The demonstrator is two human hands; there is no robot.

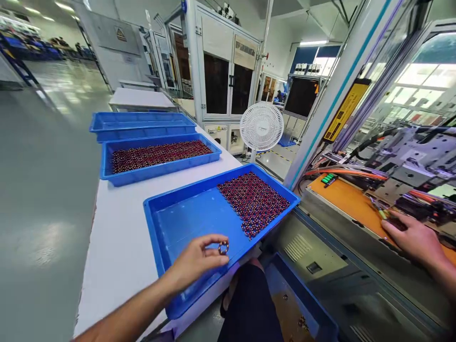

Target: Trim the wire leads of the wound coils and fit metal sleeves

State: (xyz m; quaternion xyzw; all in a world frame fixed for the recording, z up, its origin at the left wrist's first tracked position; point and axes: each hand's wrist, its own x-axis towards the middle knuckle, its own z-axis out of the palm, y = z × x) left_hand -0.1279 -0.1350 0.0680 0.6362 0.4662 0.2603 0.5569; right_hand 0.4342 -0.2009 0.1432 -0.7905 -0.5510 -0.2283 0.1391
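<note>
Between the thumb and fingertips of my left hand (199,259) is a small ring-shaped part (223,247) with dark and copper-coloured segments. The hand hovers over the near side of a blue tray (192,213). Many similar rings (254,202) lie packed together in the right part of that tray. At the right, my right hand (413,237) rests over the orange surface (347,202) of a machine, fingers curled near a slim tool (380,209) with a yellow-green part. A dark object lies under those fingers; what exactly they grip is not clear.
Behind, a second blue tray (160,175) holds rings, and another blue tray (142,133) stands beyond it on the white table (117,228). A white fan (261,127) stands past the table. Below, a blue bin (320,311) contains several loose rings. Machine fixtures (409,175) crowd the right.
</note>
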